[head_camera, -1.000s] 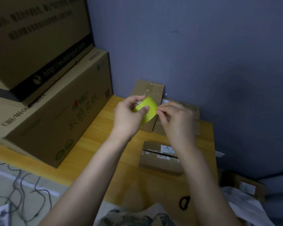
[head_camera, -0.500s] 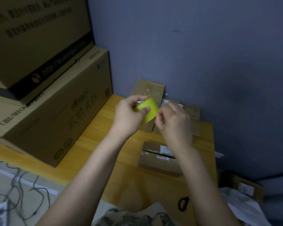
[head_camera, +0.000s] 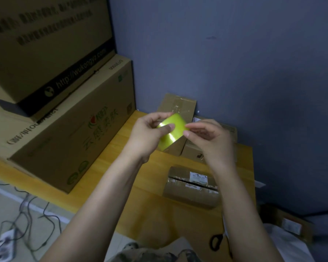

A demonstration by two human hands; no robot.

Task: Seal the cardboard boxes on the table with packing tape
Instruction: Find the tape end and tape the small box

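The left hand and right hand pinch yellow tape above small boxes, large cartons stacked alongside.

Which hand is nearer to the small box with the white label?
Right. The right hand is raised just beyond the box, pinching the right edge of the tape; the left hand grips the tape further left.

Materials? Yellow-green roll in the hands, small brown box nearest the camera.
The yellow-green tape roll looks like glossy plastic film: bright glare streaks. The small brown box looks like matte cardboard: dull surface, folded flaps, a white, probably paper label.
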